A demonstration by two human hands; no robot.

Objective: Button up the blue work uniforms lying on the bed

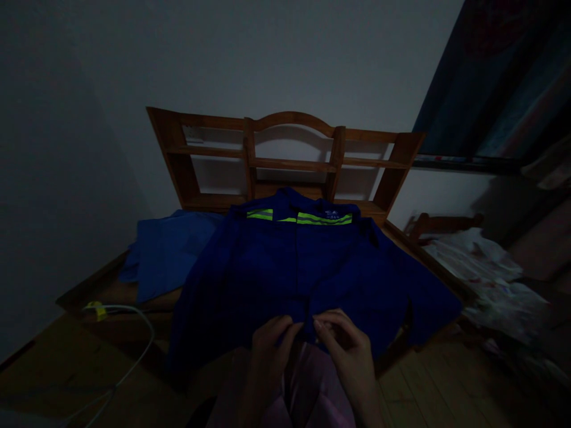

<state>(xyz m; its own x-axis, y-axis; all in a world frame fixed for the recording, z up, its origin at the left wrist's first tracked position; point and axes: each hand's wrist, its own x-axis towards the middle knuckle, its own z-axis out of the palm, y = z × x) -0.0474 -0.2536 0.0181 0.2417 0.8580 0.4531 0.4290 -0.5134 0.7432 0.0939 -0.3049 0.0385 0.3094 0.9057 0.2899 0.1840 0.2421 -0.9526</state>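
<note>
A dark blue work jacket point(267, 267) with yellow-green reflective strips across the chest lies spread over a wooden desk, its collar toward the back. Both sleeves reach out to the sides and the front hem hangs at the near edge. My left hand point(273, 339) pinches the hem on one side of the front opening. Close beside it, my right hand point(343, 339) pinches the other side of the opening, thumb and forefinger pressed together on the cloth. Dim light hides any fastener between the fingers.
A wooden shelf unit point(292, 163) stands at the back of the desk point(111, 294) against the wall. Folded light blue cloth point(172, 249) lies on the left, with a white cable point(149, 333) near it. White plastic bags point(482, 261) sit by a chair point(446, 223) at right.
</note>
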